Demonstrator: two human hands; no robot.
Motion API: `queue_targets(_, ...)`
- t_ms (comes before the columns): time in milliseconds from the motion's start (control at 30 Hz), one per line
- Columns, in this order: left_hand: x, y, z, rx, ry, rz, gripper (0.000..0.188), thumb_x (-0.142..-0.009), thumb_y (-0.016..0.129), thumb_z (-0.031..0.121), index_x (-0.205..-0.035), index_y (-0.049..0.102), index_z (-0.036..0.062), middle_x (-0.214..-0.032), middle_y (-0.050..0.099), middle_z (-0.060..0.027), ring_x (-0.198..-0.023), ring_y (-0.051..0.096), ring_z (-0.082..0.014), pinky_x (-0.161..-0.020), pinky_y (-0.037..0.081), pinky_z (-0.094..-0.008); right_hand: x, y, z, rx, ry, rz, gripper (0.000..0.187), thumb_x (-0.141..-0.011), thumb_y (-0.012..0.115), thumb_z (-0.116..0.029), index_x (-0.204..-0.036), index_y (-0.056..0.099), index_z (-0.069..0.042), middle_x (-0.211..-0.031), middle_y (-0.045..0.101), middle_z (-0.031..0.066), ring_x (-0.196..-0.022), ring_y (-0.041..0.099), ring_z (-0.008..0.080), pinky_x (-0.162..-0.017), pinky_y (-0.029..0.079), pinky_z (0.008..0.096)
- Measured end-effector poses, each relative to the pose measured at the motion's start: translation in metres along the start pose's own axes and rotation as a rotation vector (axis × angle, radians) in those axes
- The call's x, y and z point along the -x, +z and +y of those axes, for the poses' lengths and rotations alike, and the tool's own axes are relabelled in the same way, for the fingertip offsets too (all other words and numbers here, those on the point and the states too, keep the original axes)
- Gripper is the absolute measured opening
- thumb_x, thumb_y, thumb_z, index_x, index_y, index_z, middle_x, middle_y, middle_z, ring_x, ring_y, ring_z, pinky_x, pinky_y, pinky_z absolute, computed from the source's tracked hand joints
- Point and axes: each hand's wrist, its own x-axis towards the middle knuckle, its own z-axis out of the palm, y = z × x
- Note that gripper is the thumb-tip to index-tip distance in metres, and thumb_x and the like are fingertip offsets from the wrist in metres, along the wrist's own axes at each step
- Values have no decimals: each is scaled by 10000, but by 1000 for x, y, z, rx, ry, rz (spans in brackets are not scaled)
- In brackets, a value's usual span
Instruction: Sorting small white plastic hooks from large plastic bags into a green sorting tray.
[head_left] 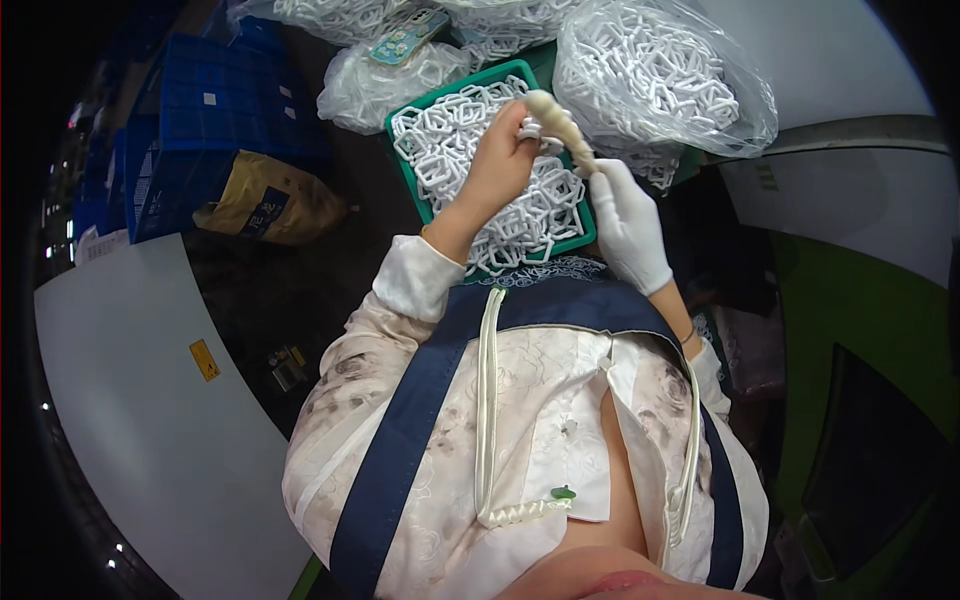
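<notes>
A green tray [408, 178] full of white plastic chain links [462, 128] is in front of me. Over its right half, my bare left hand [500, 158] is closed, with a white link showing at its fingertips. Beside those fingertips is the upper end of a cream-coloured, knobbly, stick-like piece [562, 124] that slants down to the right. My right hand [628, 222], in a white glove, pinches the lower end of this piece at the tray's right edge. The fingers' far sides are hidden.
Clear plastic bags of white links [660, 80] stand behind and right of the tray. A patterned phone [409, 37] lies on a bag at the back. Blue crates [225, 105] and a brown sack [268, 198] are at left. Pale machine panels [140, 370] flank me.
</notes>
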Motion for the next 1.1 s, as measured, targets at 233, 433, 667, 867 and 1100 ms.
queue_targets(233, 4, 19, 10, 772, -113, 69, 249, -1058, 504, 167, -1226, 584, 2, -1199, 650, -124, -1060, 645, -204, -986, 506, -356, -5, -2, 13, -185, 132, 146, 190, -1038, 531, -168, -1143, 611, -32, -802, 494, -27, -714, 427, 54, -653, 375, 226)
queue_targets(433, 14, 56, 32, 1095, -377, -118, 266, -1008, 550, 117, -1262, 555, 37, -1140, 635, -88, -1029, 635, -201, -916, 529, -335, -17, -2, -10, -185, 87, 156, 287, -915, 703, -217, -1093, 584, -26, -702, 506, 25, -628, 459, 78, -594, 435, 272)
queue_targets(667, -10, 19, 27, -423, 329, -115, 443, -819, 613, -36, -1250, 553, 48, -1051, 631, -129, -1000, 657, -232, -788, 547, -379, -14, -23, -14, -57, 113, -101, 262, -994, 605, -218, -1142, 551, -8, -853, 635, 76, -718, 583, 123, -652, 472, 324)
queue_targets(867, -29, 13, -1, 969, -367, -162, 146, -998, 548, 214, -997, 619, 87, -952, 618, -61, -836, 629, -212, -733, 535, -358, 7, -10, 19, 296, 51, -74, 256, -1074, 442, -283, -1192, 529, -74, -871, 654, 173, -758, 668, 359, -665, 498, 424)
queue_targets(1100, -13, 41, 15, 1192, -467, -356, 236, -973, 573, 208, -1108, 631, 24, -1106, 641, -129, -1054, 630, -245, -947, 517, -361, -5, -29, -18, -150, 22, 270, 192, -1004, 617, -158, -1126, 611, -11, -787, 530, -7, -715, 465, 64, -669, 432, 244)
